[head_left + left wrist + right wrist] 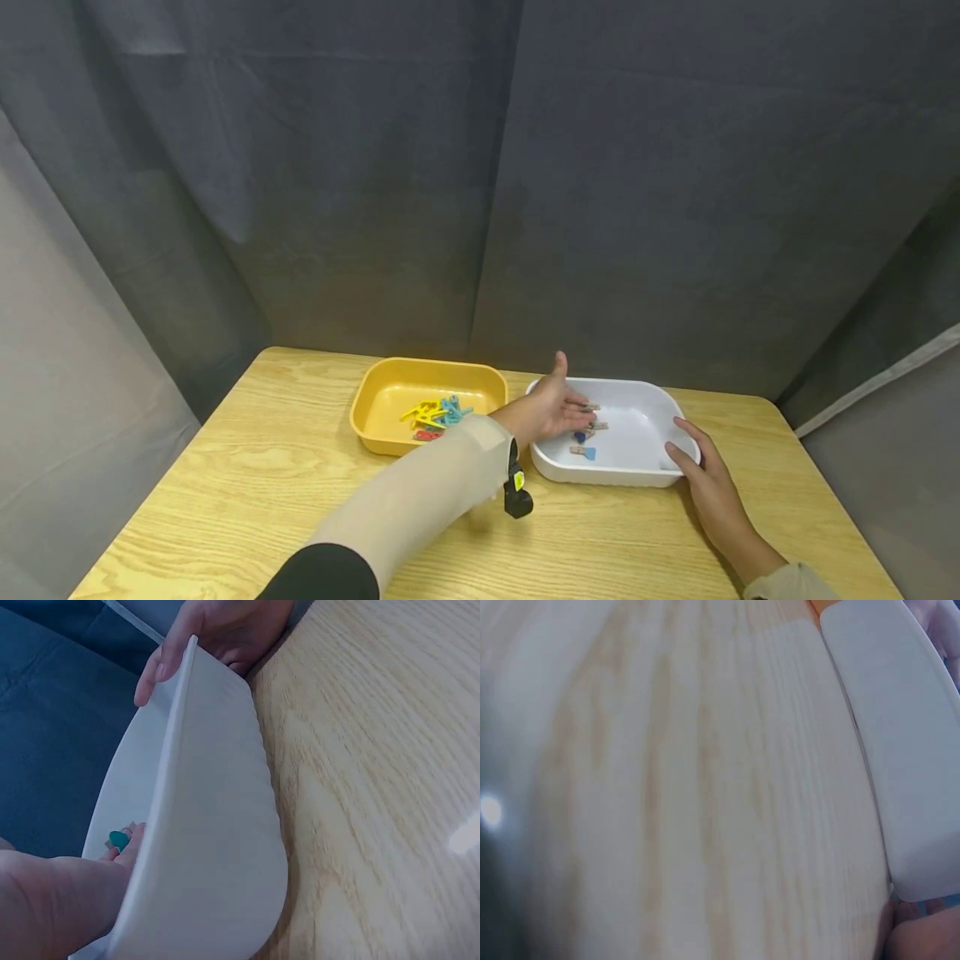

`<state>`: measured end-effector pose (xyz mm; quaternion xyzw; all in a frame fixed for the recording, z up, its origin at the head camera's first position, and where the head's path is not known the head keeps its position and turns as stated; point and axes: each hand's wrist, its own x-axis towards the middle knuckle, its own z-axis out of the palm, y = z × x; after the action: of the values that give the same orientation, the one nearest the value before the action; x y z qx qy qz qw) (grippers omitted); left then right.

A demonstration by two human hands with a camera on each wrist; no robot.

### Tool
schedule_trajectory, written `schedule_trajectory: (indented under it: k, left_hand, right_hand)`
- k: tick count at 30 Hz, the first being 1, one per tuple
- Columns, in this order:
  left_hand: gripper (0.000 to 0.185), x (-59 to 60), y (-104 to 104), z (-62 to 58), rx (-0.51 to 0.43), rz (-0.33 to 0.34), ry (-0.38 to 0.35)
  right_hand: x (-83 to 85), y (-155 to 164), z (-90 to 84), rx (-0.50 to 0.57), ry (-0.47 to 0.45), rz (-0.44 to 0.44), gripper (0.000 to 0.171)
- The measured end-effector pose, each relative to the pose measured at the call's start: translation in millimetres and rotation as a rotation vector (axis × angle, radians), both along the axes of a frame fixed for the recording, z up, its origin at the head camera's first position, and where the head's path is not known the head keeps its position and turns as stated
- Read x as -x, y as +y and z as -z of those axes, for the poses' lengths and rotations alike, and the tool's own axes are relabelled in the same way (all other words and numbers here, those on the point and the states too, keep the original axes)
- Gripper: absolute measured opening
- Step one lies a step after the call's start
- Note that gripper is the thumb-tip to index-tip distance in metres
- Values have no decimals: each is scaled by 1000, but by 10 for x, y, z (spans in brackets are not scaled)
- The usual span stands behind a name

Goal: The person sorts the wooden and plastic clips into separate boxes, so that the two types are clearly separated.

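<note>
A white tray (600, 477) stands on the wooden table (247, 483), with a few wooden pegs with coloured ends (583, 452) lying in it. My left hand (558, 408) reaches over its left rim, fingers straight above the pegs and thumb raised. In the left wrist view a teal-tipped peg (118, 840) lies right at my fingertips (131, 844); I see no grip on it. My right hand (693, 454) holds the tray's near right corner, thumb over the rim, as the left wrist view also shows for the right hand (217, 630). The right wrist view shows the tray's outer wall (907, 750).
A yellow tray (390, 379) sits just left of the white one and holds several coloured pegs (435, 414). A dark curtain closes off the back and sides. A black wrist camera (516, 492) hangs under my left forearm.
</note>
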<state>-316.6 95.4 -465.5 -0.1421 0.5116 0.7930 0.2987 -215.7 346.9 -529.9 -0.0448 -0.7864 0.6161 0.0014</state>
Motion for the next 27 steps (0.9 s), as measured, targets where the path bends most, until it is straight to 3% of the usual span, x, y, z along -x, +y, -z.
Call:
schedule_trajectory:
  k: [9,21,27]
  left_hand:
    - [105,7,15,54,37,-17,-18]
    - [109,27,-52,9,22,12,-14]
    - [108,36,-84,-25,40,-7,-30]
  right_hand:
    - [0,-12,4,9,-23,1,68]
    - [8,-15,-9,0,-29,-2,69]
    - [12,-8,9,8,-23,2,67]
